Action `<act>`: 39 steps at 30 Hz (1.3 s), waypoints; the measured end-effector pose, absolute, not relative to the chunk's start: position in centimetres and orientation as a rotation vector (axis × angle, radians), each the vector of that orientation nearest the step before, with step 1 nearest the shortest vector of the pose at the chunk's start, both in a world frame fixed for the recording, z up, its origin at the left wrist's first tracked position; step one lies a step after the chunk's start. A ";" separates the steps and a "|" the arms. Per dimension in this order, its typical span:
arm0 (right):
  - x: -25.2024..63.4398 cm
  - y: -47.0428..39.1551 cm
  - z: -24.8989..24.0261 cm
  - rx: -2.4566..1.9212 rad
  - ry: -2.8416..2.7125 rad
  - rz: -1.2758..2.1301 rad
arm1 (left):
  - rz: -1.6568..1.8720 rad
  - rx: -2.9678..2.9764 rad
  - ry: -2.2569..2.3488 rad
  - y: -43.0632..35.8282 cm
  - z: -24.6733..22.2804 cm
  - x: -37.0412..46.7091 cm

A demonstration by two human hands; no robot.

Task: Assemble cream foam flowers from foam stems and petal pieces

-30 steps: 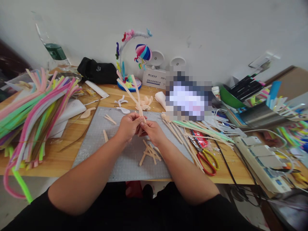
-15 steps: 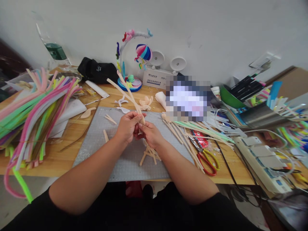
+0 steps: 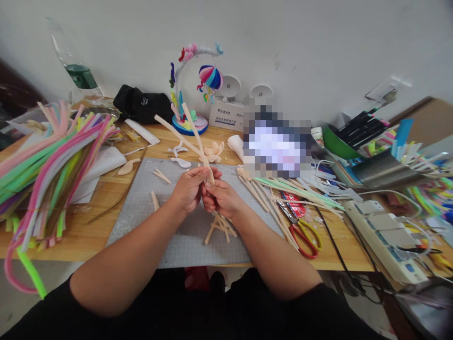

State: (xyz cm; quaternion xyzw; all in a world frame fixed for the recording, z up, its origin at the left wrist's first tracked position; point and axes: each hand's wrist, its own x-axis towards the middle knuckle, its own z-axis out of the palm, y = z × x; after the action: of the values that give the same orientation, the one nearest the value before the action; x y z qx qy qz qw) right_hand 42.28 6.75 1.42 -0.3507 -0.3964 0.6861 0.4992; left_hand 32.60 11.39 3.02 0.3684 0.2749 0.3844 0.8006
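Observation:
Beige pipe cleaners [image 3: 194, 134] rise from between my two hands, their upper ends spread into a V. My left hand [image 3: 191, 189] is closed on them, thumb and fingers pinching just above the right hand. Against it, my right hand [image 3: 222, 197] grips the same strands lower down. Under the hands, short beige pipe cleaner pieces [image 3: 219, 230] lie crossed on the grey cutting mat [image 3: 141, 226]; whether any of them join the held strands is hard to see. Other short pieces [image 3: 162, 176] rest at the mat's left. Beyond the hands sits a beige petal-like shape [image 3: 213, 152].
A thick bundle of coloured pipe cleaners [image 3: 60, 170] hangs over the left table edge. Scissors [image 3: 306, 238], loose beige and green stems [image 3: 283, 189] and a power strip [image 3: 385, 241] lie to the right. A colourful balloon ornament [image 3: 210, 77] stands behind, beside a blurred screen [image 3: 276, 146].
The upper ends of the held pipe cleaners have spread wider apart, the right strand swinging rightward. Both hands stay in nearly the same place, with the right fingers shifted slightly.

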 end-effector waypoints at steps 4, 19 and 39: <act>42.1 6.9 1.0 -0.936 -1.091 1.549 | 0.773 0.790 0.605 11.3 3.2 32.4; 45.5 6.2 3.8 -1.331 -1.321 0.669 | 0.805 1.592 0.791 11.4 3.1 32.2; 45.4 6.6 3.4 -1.184 -1.091 0.872 | 0.608 1.078 0.567 11.1 3.4 31.9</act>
State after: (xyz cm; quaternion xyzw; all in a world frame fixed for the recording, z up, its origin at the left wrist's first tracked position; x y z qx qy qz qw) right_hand 45.44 6.59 3.38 -0.5125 -0.4725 0.3776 0.6095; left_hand 31.92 11.14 3.41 0.4984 0.2623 0.2811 0.7770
